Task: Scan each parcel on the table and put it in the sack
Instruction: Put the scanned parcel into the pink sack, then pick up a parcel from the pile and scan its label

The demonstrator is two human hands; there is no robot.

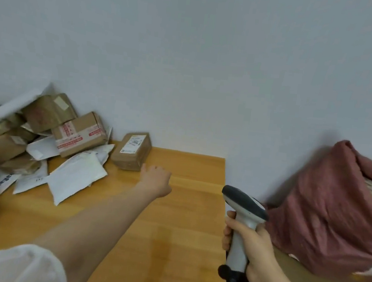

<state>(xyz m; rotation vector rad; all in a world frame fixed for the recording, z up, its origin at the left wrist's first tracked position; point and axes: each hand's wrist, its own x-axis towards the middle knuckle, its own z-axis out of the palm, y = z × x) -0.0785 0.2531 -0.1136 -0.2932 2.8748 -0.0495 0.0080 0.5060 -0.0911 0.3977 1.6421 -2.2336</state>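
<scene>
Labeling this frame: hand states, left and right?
Left hand: open, empty, reaching toward the small brown box.
Right hand: grips the scanner.

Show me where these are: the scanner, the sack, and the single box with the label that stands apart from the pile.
scanner (239,249): head view, on its grey handle.
sack (324,212): head view, on the red cloth side.
box (141,152): head view, on the brown top beside the label.

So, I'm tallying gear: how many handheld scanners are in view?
1: the scanner gripped in the right hand, beside the table's right edge. The parcel heap could hide another.
</scene>
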